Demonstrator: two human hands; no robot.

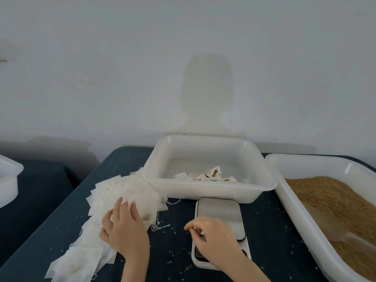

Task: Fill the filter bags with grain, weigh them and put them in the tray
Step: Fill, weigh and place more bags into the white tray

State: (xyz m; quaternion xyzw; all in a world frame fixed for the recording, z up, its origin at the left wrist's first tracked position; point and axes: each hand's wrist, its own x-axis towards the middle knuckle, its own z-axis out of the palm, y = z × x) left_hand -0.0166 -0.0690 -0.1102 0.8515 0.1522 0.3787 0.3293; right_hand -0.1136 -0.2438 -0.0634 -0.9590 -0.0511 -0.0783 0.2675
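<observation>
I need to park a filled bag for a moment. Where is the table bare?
Dark cloth between the bag pile and the scale, and between scale and grain tray. Crowded left, under the pile.
</observation>
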